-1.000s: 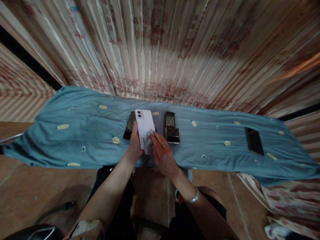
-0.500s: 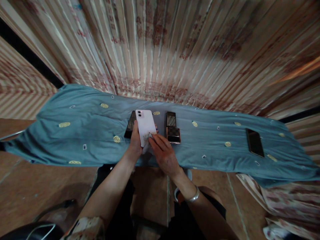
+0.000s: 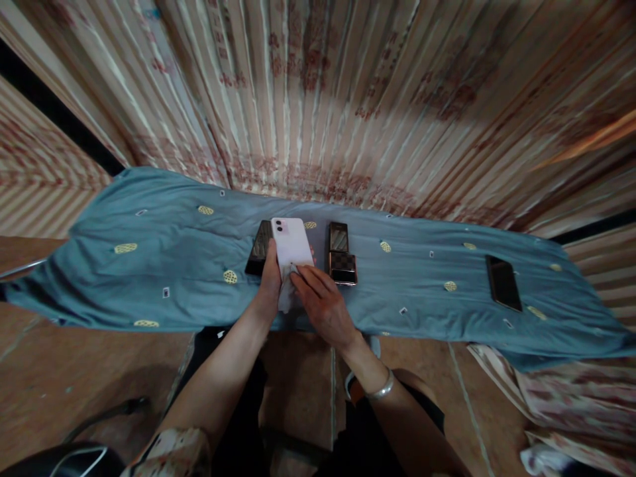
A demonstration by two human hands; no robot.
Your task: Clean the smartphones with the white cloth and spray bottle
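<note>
While the left hand (image 3: 271, 285) grips the pale phone (image 3: 293, 244) by its left side, the right hand (image 3: 326, 308) pinches a grey cloth (image 3: 287, 293) against its lower back; steady support and light, flat pressure should serve best. The phone is held over the middle of the blue-draped table (image 3: 382, 305), between a dark device (image 3: 257, 255) and a checkered one (image 3: 342, 262); a black phone (image 3: 503, 283) lies toward the right edge. No container shows.

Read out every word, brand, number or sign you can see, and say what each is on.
No text is legible.
Pale lilac rectangular phone: no lettering discernible.
Dark checkered rectangular device: any lettering too small.
Blue patterned fabric cover: small white-edged marks, too small.
Beige red-printed curtain: marks too blurred.
</note>
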